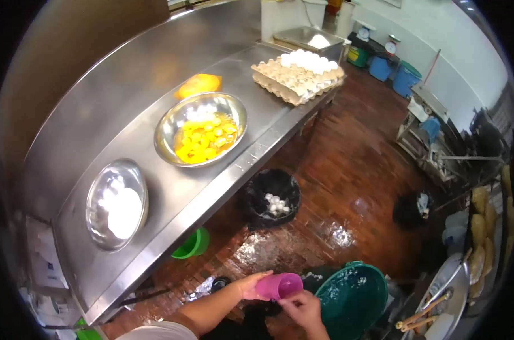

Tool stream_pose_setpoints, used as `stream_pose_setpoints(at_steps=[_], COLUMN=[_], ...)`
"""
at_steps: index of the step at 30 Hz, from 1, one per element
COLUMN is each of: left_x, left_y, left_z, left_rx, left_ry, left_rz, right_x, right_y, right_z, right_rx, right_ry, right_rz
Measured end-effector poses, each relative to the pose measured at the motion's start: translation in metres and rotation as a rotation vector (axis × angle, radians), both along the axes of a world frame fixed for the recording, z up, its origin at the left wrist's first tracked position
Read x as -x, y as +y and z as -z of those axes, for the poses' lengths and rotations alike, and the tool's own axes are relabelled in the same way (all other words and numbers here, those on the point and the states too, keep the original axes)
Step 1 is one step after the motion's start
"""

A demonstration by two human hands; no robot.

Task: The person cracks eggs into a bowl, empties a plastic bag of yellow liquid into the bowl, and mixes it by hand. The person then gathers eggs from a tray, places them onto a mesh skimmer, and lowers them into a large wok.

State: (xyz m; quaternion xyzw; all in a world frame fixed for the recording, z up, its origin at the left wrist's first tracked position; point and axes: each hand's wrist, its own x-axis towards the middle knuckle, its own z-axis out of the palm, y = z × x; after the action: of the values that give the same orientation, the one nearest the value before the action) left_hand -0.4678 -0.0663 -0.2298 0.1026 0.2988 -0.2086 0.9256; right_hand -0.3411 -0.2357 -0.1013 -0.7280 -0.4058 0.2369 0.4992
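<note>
My left hand (252, 285) is wrapped round the side of a pink plastic cup (274, 285), which is tilted with its mouth facing right. At the lower edge of the cup's mouth, the bent fingers of my right hand (303, 309) pinch the rim. The inside of the cup shows only in part. Close to my right hand, on the right, stands a dark green tub (353, 294) with white specks on its wall. The steel table (183, 209) lies ahead and to the left of both hands.
On the table are a steel bowl of cracked eggs (206, 139), a bowl of white powder (124, 212), a yellow bundle (199, 85) and stacked egg trays (296, 73). A black bin with eggshells (276, 201) and a green bucket (193, 243) stand on the floor. Rolling pins (424, 317) lie lower right.
</note>
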Motion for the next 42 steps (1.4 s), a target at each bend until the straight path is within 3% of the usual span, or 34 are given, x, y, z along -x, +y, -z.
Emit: stream_pose_setpoints(at_steps=[4, 6, 8, 10, 14, 18, 21, 23, 24, 25, 27, 28, 31, 32, 36, 38, 40, 41, 42], left_x=[0.005, -0.001, -0.008, -0.013, -0.021, -0.033, -0.046, -0.051, -0.055, -0.060, -0.072, -0.078, -0.088, -0.089, -0.103, -0.105, -0.105, -0.105, -0.089], left_y=[0.017, 0.019, 0.019, 0.025, 0.033, 0.028, 0.014, 0.006, 0.000, -0.006, -0.016, -0.020, -0.026, -0.026, -0.057, -0.096, -0.118, -0.136, -0.141], left_z=[-0.015, -0.030, -0.037, -0.039, -0.052, -0.062, -0.093, -0.110, -0.115, -0.116, -0.132, -0.143, -0.131, -0.116, -0.078, -0.080, -0.073, -0.103, -0.054], left_rx=[-0.469, -0.687, -0.859, -0.853, -0.814, -0.870, -1.188, -1.739, -1.994, -2.005, -2.085, -2.169, -2.020, -1.907, -1.247, -1.139, -0.887, -1.000, -1.298], left_ry=[0.123, 0.131, 0.116, 0.111, 0.099, 0.080, 0.100, -0.021, -0.136, -0.205, -0.298, -0.309, -0.235, -0.158, 0.081, 0.128, 0.088, 0.108, -0.065], left_rz=[-0.011, -0.111, -0.178, -0.215, -0.226, -0.196, -0.102, -0.046, -0.018, -0.067, -0.108, -0.108, -0.273, -0.326, -0.353, -0.189, 0.197, 0.320, 0.469], right_x=[-0.048, -0.051, -0.039, -0.033, -0.030, -0.041, -0.044, -0.051, -0.045, -0.042, -0.040, -0.039, -0.048, -0.059, -0.040, -0.025, -0.014, -0.029, -0.028], right_y=[-0.010, -0.009, 0.007, 0.022, 0.032, 0.027, 0.029, 0.028, 0.021, 0.020, 0.034, 0.040, 0.026, 0.014, -0.048, -0.091, -0.150, -0.176, -0.203], right_z=[0.119, 0.191, 0.220, 0.220, 0.202, 0.169, 0.176, 0.199, 0.249, 0.258, 0.245, 0.238, 0.197, 0.135, 0.062, 0.058, 0.085, 0.045, 0.054], right_rx=[-0.015, -0.104, 0.016, -0.101, -0.168, -0.092, -0.107, 0.066, -0.111, -0.108, 0.147, 0.270, 0.447, 0.137, -0.004, 0.068, 0.012, 0.395, 0.542], right_ry=[1.035, 1.596, 1.498, 1.675, 1.553, 1.569, 1.633, 1.783, 1.713, 1.401, 0.357, 0.040, 0.326, 1.115, 0.954, 0.864, 0.415, 0.419, 0.145], right_rz=[0.698, 0.778, 0.838, 0.794, 0.727, 0.958, 0.855, 0.535, 0.371, 0.276, 0.233, 0.327, 0.666, 0.746, 0.773, 0.788, 0.910, 0.814, 0.834])
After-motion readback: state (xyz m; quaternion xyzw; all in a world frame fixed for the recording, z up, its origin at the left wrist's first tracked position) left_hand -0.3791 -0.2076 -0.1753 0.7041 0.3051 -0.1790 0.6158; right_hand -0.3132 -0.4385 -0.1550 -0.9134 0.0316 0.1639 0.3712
